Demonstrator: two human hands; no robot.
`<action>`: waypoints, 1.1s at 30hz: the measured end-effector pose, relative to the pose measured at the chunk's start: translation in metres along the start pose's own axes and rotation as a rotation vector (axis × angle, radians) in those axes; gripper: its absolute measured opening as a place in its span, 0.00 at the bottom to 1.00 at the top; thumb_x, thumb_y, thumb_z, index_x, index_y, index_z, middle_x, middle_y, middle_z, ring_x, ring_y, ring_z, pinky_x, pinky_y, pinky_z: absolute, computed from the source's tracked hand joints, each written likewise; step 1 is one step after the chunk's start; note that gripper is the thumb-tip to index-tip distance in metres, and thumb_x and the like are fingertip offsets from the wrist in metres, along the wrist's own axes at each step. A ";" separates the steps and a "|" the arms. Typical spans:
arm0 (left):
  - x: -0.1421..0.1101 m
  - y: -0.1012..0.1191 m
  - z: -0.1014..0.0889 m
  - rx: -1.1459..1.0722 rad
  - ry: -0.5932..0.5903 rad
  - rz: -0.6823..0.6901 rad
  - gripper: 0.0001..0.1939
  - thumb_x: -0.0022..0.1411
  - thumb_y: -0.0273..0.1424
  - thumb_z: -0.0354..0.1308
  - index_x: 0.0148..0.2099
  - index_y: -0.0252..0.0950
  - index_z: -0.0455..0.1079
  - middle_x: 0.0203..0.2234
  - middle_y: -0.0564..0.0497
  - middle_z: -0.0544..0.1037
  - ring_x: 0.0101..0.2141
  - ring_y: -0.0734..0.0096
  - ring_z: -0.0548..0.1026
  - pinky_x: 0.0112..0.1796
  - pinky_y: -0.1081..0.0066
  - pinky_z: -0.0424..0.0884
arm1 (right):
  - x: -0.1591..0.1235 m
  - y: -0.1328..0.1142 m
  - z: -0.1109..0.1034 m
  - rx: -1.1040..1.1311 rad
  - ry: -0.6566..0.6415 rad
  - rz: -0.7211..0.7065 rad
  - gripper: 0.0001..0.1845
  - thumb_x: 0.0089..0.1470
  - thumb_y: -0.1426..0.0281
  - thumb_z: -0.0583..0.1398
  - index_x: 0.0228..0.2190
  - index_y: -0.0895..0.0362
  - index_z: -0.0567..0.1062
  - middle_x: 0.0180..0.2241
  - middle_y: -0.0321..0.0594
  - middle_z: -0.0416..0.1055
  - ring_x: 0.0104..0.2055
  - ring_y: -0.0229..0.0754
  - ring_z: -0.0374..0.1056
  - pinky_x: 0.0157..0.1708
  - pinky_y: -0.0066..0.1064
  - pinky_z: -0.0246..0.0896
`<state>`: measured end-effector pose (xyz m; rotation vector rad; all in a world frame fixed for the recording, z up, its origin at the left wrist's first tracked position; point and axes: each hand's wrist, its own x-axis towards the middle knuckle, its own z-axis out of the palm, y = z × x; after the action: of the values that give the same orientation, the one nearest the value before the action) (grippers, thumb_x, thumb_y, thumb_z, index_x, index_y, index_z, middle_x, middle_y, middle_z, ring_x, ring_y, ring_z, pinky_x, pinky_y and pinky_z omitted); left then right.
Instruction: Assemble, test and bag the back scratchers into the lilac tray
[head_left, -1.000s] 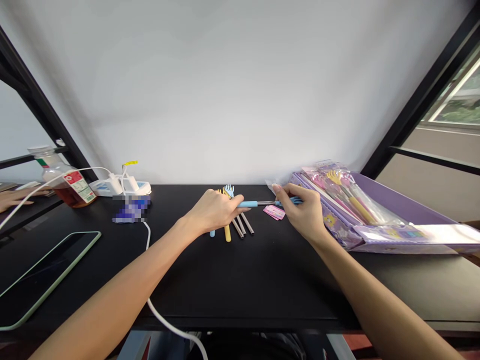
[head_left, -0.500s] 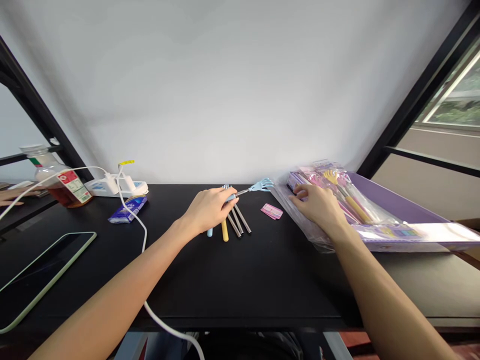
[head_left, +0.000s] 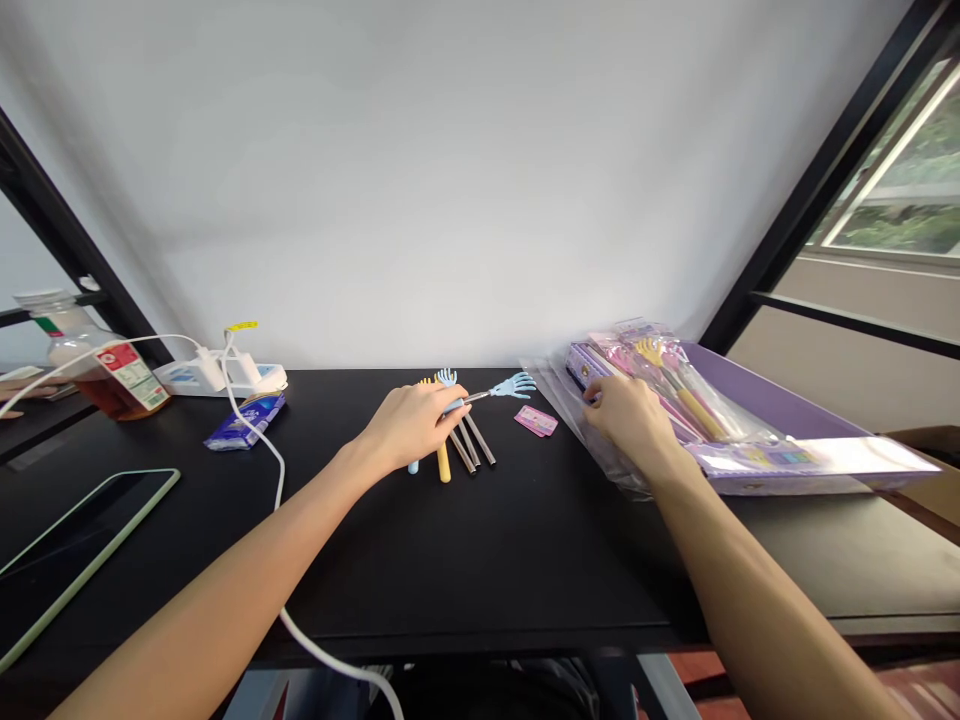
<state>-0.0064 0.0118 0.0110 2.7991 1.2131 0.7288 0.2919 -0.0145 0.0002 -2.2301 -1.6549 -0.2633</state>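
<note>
A light blue back scratcher (head_left: pixel 514 386) is gripped in my left hand (head_left: pixel 409 425), its hand-shaped head pointing right. Beneath that hand on the black table lie more scratchers: a yellow handle (head_left: pixel 444 463), a blue handle end and several metal rods (head_left: pixel 480 440), partly hidden by my fingers. At the left edge of the purple box (head_left: pixel 739 380), my right hand (head_left: pixel 630 415) has its fingers bent together on a clear plastic bag (head_left: pixel 585 430); the fingertips are partly hidden. Bagged pink and yellow scratchers (head_left: pixel 694 395) lie on the box.
Small pink cards (head_left: pixel 535 420) lie between my hands. To the left are a blue packet (head_left: pixel 246 422), a power strip (head_left: pixel 266 378) with a white cable, a bottle of brown liquid (head_left: pixel 112 365) and a phone (head_left: pixel 90 545). Another person's hand shows at the far left edge.
My right hand has lowered slightly and its thumb and fingers have closed together on the plastic. My left hand still holds the blue back scratcher. The view has shifted a little to the right.
</note>
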 end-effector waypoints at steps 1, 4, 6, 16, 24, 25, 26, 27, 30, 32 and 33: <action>0.000 0.001 -0.001 -0.068 0.005 -0.020 0.12 0.71 0.38 0.49 0.46 0.41 0.72 0.32 0.51 0.78 0.31 0.63 0.77 0.32 0.68 0.67 | -0.001 0.000 -0.003 0.009 0.049 0.011 0.16 0.50 0.74 0.59 0.39 0.57 0.82 0.34 0.51 0.80 0.38 0.56 0.76 0.31 0.37 0.60; 0.003 0.008 -0.005 -0.505 -0.011 -0.137 0.15 0.72 0.43 0.48 0.41 0.39 0.69 0.26 0.52 0.75 0.28 0.67 0.76 0.32 0.68 0.72 | -0.007 -0.009 -0.016 0.061 0.254 0.010 0.13 0.52 0.71 0.59 0.37 0.56 0.82 0.31 0.47 0.80 0.35 0.55 0.75 0.30 0.36 0.59; 0.005 0.012 -0.009 -0.910 -0.043 -0.200 0.16 0.72 0.44 0.49 0.39 0.38 0.68 0.33 0.50 0.77 0.34 0.66 0.79 0.37 0.67 0.76 | -0.011 -0.023 -0.023 0.127 0.399 -0.081 0.11 0.54 0.69 0.59 0.35 0.55 0.82 0.29 0.45 0.80 0.33 0.52 0.75 0.30 0.36 0.58; 0.009 0.014 -0.010 -1.695 0.066 -0.440 0.11 0.68 0.39 0.60 0.37 0.36 0.73 0.43 0.46 0.77 0.54 0.56 0.74 0.52 0.56 0.75 | -0.019 -0.108 -0.023 0.393 0.196 -0.941 0.12 0.62 0.71 0.57 0.35 0.56 0.81 0.30 0.40 0.77 0.29 0.38 0.67 0.29 0.29 0.53; 0.010 0.028 0.000 -1.770 0.264 -0.606 0.06 0.65 0.30 0.63 0.39 0.34 0.80 0.53 0.42 0.77 0.60 0.57 0.69 0.55 0.61 0.71 | -0.041 -0.115 -0.005 0.742 -0.101 -0.621 0.17 0.55 0.56 0.64 0.25 0.57 0.78 0.22 0.35 0.70 0.23 0.36 0.60 0.26 0.29 0.54; 0.010 0.029 0.000 -1.762 0.261 -0.598 0.06 0.64 0.31 0.64 0.39 0.34 0.81 0.52 0.42 0.77 0.59 0.57 0.69 0.55 0.61 0.71 | -0.041 -0.117 -0.005 0.762 -0.124 -0.592 0.17 0.56 0.57 0.63 0.24 0.57 0.76 0.21 0.34 0.69 0.22 0.35 0.59 0.26 0.29 0.53; 0.010 0.029 0.000 -1.740 0.260 -0.585 0.06 0.63 0.32 0.65 0.39 0.34 0.81 0.52 0.43 0.78 0.59 0.57 0.70 0.55 0.61 0.72 | -0.041 -0.119 -0.005 0.780 -0.146 -0.569 0.18 0.57 0.57 0.62 0.24 0.57 0.75 0.20 0.34 0.68 0.22 0.35 0.58 0.25 0.29 0.53; 0.011 0.028 0.000 -1.708 0.261 -0.568 0.07 0.63 0.33 0.65 0.39 0.34 0.81 0.51 0.43 0.78 0.58 0.56 0.70 0.54 0.60 0.73 | -0.040 -0.119 -0.005 0.794 -0.165 -0.547 0.18 0.59 0.58 0.60 0.24 0.57 0.75 0.20 0.34 0.67 0.22 0.35 0.58 0.25 0.30 0.53; 0.011 0.018 -0.006 -1.590 0.316 -0.529 0.11 0.63 0.37 0.65 0.41 0.34 0.79 0.50 0.42 0.78 0.55 0.56 0.74 0.51 0.59 0.76 | -0.031 -0.112 -0.006 0.830 -0.187 -0.450 0.19 0.61 0.57 0.56 0.28 0.57 0.75 0.22 0.36 0.68 0.23 0.37 0.60 0.25 0.30 0.54; 0.011 0.009 -0.011 -1.501 0.377 -0.534 0.14 0.60 0.34 0.68 0.48 0.35 0.77 0.54 0.42 0.75 0.51 0.57 0.76 0.49 0.59 0.78 | -0.022 -0.101 -0.008 0.894 -0.169 -0.372 0.21 0.62 0.54 0.55 0.32 0.58 0.76 0.22 0.36 0.66 0.23 0.37 0.59 0.24 0.30 0.53; 0.010 0.005 -0.012 -1.455 0.402 -0.538 0.19 0.57 0.31 0.70 0.51 0.36 0.75 0.56 0.42 0.73 0.50 0.58 0.78 0.49 0.59 0.79 | -0.018 -0.094 -0.010 0.930 -0.164 -0.339 0.22 0.61 0.53 0.54 0.35 0.58 0.77 0.22 0.35 0.64 0.22 0.37 0.57 0.22 0.29 0.52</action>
<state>-0.0024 0.0132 0.0269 1.1365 0.7819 1.3479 0.1977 -0.0101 0.0189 -1.3007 -1.7236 0.5272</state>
